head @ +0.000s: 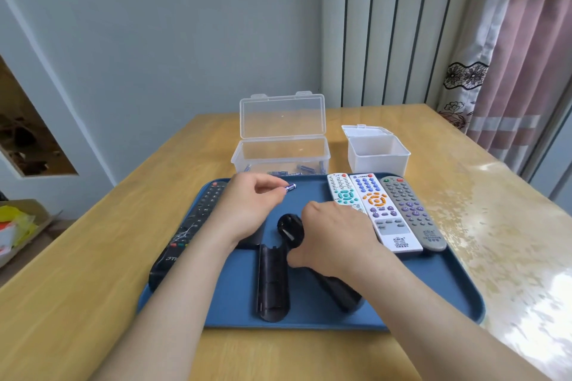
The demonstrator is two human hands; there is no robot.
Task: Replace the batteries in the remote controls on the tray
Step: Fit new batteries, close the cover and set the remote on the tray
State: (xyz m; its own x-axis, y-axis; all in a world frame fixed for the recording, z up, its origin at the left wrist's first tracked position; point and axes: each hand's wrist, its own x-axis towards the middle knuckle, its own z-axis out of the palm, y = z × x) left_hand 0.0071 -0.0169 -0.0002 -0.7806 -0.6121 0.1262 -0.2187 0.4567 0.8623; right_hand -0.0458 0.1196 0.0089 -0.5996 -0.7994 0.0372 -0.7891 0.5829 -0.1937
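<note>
A blue tray (427, 288) lies on the wooden table. My left hand (247, 204) pinches a small purple battery (291, 187) above the tray's far half. My right hand (334, 235) grips a black remote (292, 230) that lies back-up in the tray's middle. Its detached black battery cover (272, 281) rests beside it, to the left. A long black remote (188, 229) lies along the tray's left side. On the right side sit a white remote with teal buttons (342, 190), a white one with orange buttons (383, 210) and a grey one (411, 210).
Behind the tray stands an open clear plastic box (281, 148) with several batteries in it. To its right is a small open white container (377, 151). A cardboard box (18, 226) sits on the floor at the left. Curtains hang at the right.
</note>
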